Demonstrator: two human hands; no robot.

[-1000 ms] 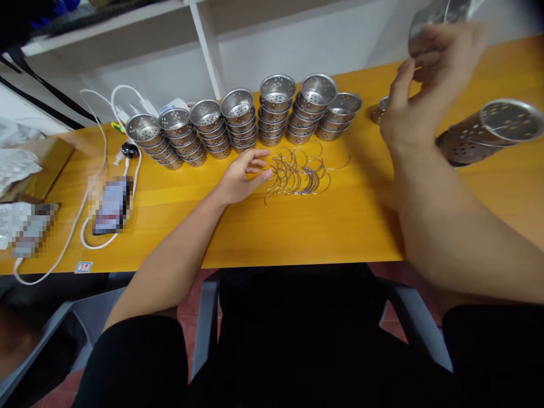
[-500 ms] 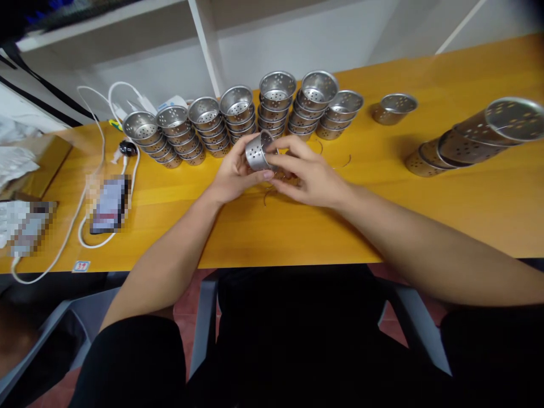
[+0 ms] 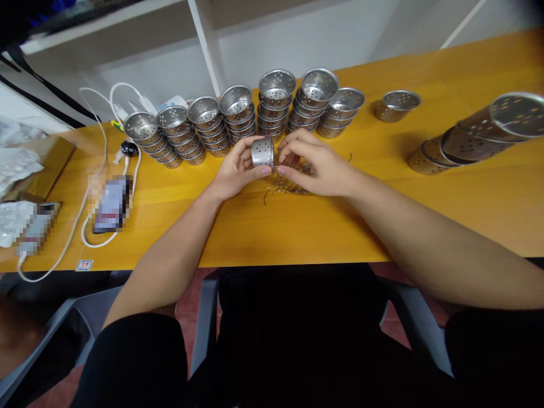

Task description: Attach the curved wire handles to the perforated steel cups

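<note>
In the head view, the left hand [image 3: 238, 170] and right hand [image 3: 312, 164] both close their fingers on one perforated metal cup [image 3: 262, 152], held between them above the wire handles [image 3: 293, 175]. Since half a second ago the cup has turned, its side now facing the camera. Stacked cups [image 3: 238, 122] stand just beyond the hands.

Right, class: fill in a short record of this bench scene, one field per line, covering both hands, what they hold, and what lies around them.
Held item: perforated metal cup, on its side
Left hand: grips the cup
Right hand: fingers at the cup's rim
Under the hands: wire loops on the yellow table
Behind: row of stacked cups
Right: stack lying sideways, single cup
Left: white cable
</note>
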